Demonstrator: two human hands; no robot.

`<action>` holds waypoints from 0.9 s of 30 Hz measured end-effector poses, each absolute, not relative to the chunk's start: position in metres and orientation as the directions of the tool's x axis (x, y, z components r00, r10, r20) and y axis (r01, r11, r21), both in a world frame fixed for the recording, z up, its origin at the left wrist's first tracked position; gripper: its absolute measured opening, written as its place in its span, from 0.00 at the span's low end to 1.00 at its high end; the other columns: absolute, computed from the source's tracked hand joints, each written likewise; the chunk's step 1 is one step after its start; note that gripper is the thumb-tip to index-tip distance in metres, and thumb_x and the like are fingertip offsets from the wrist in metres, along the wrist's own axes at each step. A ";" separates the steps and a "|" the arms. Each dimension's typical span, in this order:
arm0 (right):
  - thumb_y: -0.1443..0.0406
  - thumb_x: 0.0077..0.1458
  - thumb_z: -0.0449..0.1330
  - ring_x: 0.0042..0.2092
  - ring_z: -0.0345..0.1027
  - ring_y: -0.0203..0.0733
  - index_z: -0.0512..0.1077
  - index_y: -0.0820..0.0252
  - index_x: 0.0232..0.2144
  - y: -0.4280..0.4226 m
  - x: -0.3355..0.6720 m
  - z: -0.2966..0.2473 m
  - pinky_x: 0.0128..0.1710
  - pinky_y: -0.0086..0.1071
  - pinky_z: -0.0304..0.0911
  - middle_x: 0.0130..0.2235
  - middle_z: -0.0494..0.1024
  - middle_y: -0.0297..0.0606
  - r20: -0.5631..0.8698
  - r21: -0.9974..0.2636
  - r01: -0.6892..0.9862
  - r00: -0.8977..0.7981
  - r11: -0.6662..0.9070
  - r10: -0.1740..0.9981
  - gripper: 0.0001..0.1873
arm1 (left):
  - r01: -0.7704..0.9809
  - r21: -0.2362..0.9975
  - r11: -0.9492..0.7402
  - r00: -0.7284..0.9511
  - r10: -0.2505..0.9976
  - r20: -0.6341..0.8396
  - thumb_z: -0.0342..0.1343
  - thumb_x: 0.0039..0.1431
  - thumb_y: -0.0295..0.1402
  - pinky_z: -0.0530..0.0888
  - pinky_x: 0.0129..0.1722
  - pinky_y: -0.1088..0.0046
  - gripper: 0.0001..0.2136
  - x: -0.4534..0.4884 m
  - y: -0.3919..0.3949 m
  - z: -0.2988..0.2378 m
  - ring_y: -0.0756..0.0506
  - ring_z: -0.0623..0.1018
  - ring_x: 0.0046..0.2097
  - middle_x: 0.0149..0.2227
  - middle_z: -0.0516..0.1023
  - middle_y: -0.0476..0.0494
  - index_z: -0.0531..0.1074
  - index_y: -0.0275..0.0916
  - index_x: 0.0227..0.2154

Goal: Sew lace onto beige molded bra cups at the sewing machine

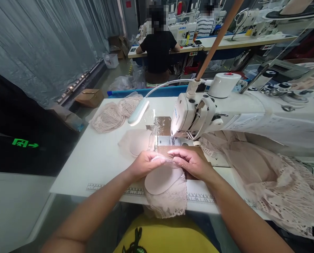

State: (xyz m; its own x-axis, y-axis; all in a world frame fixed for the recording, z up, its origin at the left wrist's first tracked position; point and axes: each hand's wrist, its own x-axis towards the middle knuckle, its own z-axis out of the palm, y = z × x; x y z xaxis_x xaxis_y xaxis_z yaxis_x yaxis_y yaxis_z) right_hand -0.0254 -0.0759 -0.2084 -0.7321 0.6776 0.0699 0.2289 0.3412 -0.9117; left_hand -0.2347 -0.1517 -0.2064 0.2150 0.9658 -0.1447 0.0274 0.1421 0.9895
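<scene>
A pale pink bra cup (pixel 162 181) with beige lace (pixel 169 206) hangs over the table's front edge. Its upper edge is pinched between thumb and fingers by my left hand (pixel 146 163) and my right hand (pixel 192 163), which are close together. Just beyond them is the needle area of the white sewing machine (pixel 180 117); the cup is in front of the presser foot, and I cannot tell whether any fabric lies under it. A second pale cup with sheer fabric (pixel 141 141) lies to the left of the needle plate, beyond my left hand.
Gathered beige lace pieces (pixel 108 118) lie at the table's back left. A bendable lamp (pixel 139 111) reaches over the white table (pixel 93 158). More lace fabric (pixel 278 179) is heaped right of the machine. A ruler strip (pixel 201 198) runs along the front edge. A co-worker (pixel 159 45) sits ahead.
</scene>
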 end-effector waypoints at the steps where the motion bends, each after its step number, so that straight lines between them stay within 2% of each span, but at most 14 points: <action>1: 0.55 0.58 0.55 0.47 0.69 0.47 0.73 0.56 0.45 -0.076 -0.026 -0.207 0.46 0.39 0.64 0.45 0.76 0.40 0.069 -0.907 0.228 -0.751 0.355 0.657 0.17 | 0.045 0.990 0.135 0.234 0.962 -0.142 0.58 0.56 0.42 0.69 0.41 0.71 0.15 -0.235 -0.151 -0.207 0.45 0.74 0.41 0.37 0.77 0.40 0.78 0.34 0.36; 5: 0.58 0.57 0.57 0.36 0.69 0.41 0.73 0.56 0.42 -0.081 -0.030 -0.201 0.36 0.34 0.65 0.36 0.77 0.36 0.011 -0.890 0.276 -0.783 0.362 0.622 0.13 | 0.057 0.988 0.143 0.277 0.948 -0.154 0.59 0.55 0.42 0.67 0.35 0.73 0.14 -0.236 -0.149 -0.213 0.47 0.72 0.35 0.31 0.74 0.43 0.77 0.32 0.31; 13: 0.60 0.58 0.56 0.37 0.70 0.41 0.74 0.56 0.36 -0.090 -0.039 -0.204 0.38 0.34 0.64 0.35 0.77 0.36 0.074 -0.911 0.215 -0.755 0.352 0.652 0.10 | 0.042 0.986 0.161 0.325 0.931 -0.166 0.58 0.54 0.44 0.53 0.25 0.76 0.19 -0.231 -0.146 -0.215 0.54 0.56 0.25 0.21 0.54 0.53 0.66 0.33 0.19; 15: 0.60 0.59 0.55 0.37 0.70 0.41 0.74 0.57 0.35 -0.090 -0.039 -0.207 0.37 0.34 0.64 0.34 0.77 0.36 0.086 -0.911 0.217 -0.732 0.350 0.676 0.10 | 0.071 0.989 0.133 0.333 0.931 -0.149 0.57 0.56 0.44 0.54 0.24 0.76 0.20 -0.231 -0.147 -0.211 0.54 0.56 0.24 0.20 0.54 0.53 0.66 0.34 0.18; 18: 0.59 0.59 0.54 0.38 0.71 0.41 0.73 0.57 0.36 -0.089 -0.035 -0.210 0.38 0.34 0.65 0.36 0.77 0.37 0.107 -0.908 0.247 -0.644 0.338 0.757 0.10 | 0.292 0.956 0.017 0.305 0.946 -0.110 0.55 0.58 0.44 0.59 0.25 0.75 0.15 -0.236 -0.151 -0.197 0.52 0.62 0.25 0.20 0.63 0.51 0.74 0.35 0.27; 21: 0.57 0.57 0.57 0.41 0.71 0.43 0.70 0.57 0.44 -0.092 -0.032 -0.214 0.39 0.34 0.66 0.41 0.77 0.40 0.200 -0.845 0.318 -0.559 0.431 0.804 0.14 | 0.621 0.773 -0.130 0.172 0.985 0.028 0.54 0.58 0.43 0.63 0.28 0.74 0.14 -0.251 -0.151 -0.181 0.49 0.68 0.27 0.23 0.72 0.47 0.77 0.36 0.33; 22: 0.57 0.56 0.59 0.40 0.71 0.43 0.68 0.57 0.47 -0.095 -0.033 -0.216 0.38 0.33 0.66 0.42 0.76 0.41 0.238 -0.794 0.338 -0.592 0.505 0.770 0.18 | 0.689 0.708 -0.155 0.127 0.988 0.092 0.54 0.59 0.42 0.65 0.29 0.74 0.14 -0.257 -0.148 -0.177 0.48 0.71 0.28 0.26 0.74 0.45 0.77 0.36 0.33; 24: 0.61 0.56 0.59 0.35 0.70 0.38 0.67 0.55 0.51 -0.101 -0.037 -0.219 0.33 0.30 0.65 0.44 0.76 0.40 0.292 -0.648 0.312 -0.741 0.695 0.605 0.20 | 0.771 0.610 -0.180 0.070 0.977 0.200 0.52 0.60 0.39 0.68 0.36 0.72 0.12 -0.269 -0.135 -0.175 0.45 0.75 0.36 0.35 0.78 0.42 0.77 0.37 0.36; 26: 0.67 0.58 0.55 0.32 0.68 0.35 0.69 0.53 0.48 -0.106 -0.045 -0.221 0.29 0.27 0.62 0.43 0.75 0.38 0.277 -0.483 0.215 -0.882 0.849 0.381 0.16 | 0.824 0.539 -0.175 0.057 0.972 0.229 0.52 0.58 0.34 0.68 0.48 0.68 0.14 -0.279 -0.116 -0.181 0.42 0.73 0.49 0.49 0.75 0.41 0.74 0.39 0.45; 27: 0.70 0.57 0.53 0.32 0.67 0.34 0.72 0.54 0.43 -0.108 -0.048 -0.221 0.28 0.26 0.60 0.42 0.76 0.37 0.248 -0.414 0.176 -0.922 0.893 0.297 0.13 | 0.841 0.517 -0.159 0.070 0.980 0.187 0.53 0.55 0.33 0.65 0.53 0.66 0.18 -0.283 -0.106 -0.185 0.40 0.69 0.55 0.55 0.69 0.42 0.71 0.40 0.50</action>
State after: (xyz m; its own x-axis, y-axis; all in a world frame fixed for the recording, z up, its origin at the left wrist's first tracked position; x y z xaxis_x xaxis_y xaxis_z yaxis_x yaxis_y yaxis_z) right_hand -0.0476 -0.1080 -0.2214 -0.9222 0.2966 0.2482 0.1758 0.8931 -0.4140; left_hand -0.2828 -0.1057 -0.1849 0.0705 0.9799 0.1869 0.8408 -0.1591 0.5175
